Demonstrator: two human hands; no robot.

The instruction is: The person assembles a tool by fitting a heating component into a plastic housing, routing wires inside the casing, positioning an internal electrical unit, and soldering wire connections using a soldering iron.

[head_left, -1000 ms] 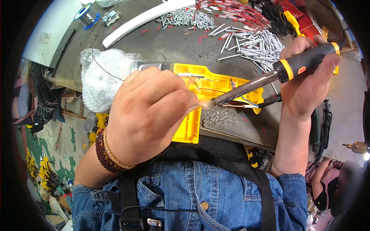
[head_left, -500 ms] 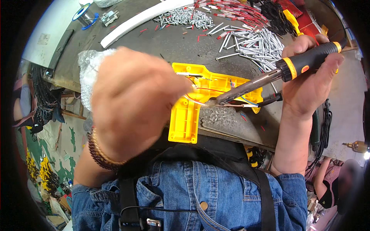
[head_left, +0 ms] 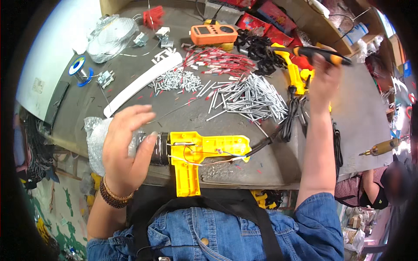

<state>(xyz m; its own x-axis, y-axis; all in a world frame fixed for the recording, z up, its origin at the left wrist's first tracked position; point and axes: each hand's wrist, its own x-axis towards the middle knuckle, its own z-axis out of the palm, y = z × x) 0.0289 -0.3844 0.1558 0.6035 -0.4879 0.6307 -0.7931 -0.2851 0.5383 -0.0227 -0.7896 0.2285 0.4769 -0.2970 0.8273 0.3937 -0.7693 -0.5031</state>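
A yellow half-shell tool housing, shaped like a pistol, lies open side up at the near table edge. Thin red, white and black wires run inside it, and a black cable leaves its right end. Over the black cylinder at its left end is my left hand, fingers apart and holding nothing; contact is unclear. My right hand, blurred, is raised at the far right around the black and orange handle of a soldering iron. The iron points left, its front end by a yellow stand.
Behind the housing lie piles of long screws, short screws and red-wired parts. A white curved strip, a solder spool and bubble wrap are leftward. An orange meter sits far back. A screwdriver lies right.
My right hand has carried the soldering iron away from the wires toward the yellow stand. My left hand has drawn back left and its fingers have spread. The view has shifted, showing more table.
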